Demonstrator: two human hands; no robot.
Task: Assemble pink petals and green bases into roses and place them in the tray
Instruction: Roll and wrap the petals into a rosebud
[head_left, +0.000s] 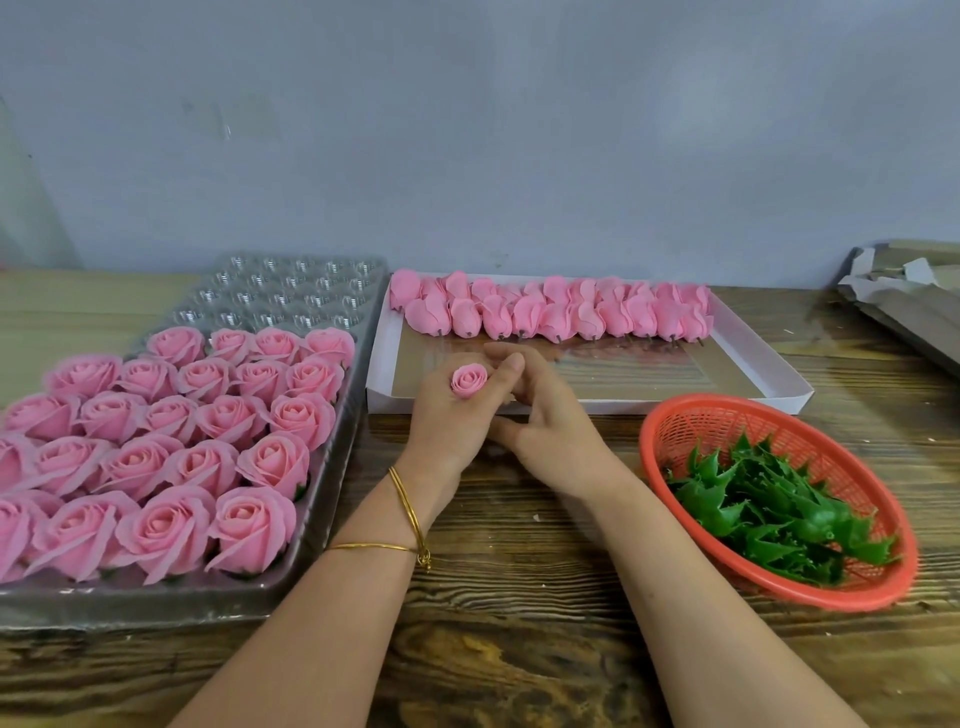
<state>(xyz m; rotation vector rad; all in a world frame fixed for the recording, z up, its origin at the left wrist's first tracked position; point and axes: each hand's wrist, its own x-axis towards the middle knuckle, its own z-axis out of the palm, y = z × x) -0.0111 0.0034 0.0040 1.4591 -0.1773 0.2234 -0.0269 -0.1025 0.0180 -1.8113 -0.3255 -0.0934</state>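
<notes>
Tray (332, 467) left, box (753, 358) behind hands (498, 415), basket (670, 441) right

Two bare forearms angle inward from the lower edge, and the hands meet at the middle.

The left hand (449, 421) is turned back-up, its fingers curled round a small pink rose bud (469, 382) that stands above the knuckles (two thin gold bangles (408, 501) ring this wrist). The right hand (550, 431) comes in from the right, also back-up. Its fingers are nearly straight and slant up-left, so that their tips touch the left hand's fingers just beside the bud, and its thumb lies out toward the left hand.
</notes>
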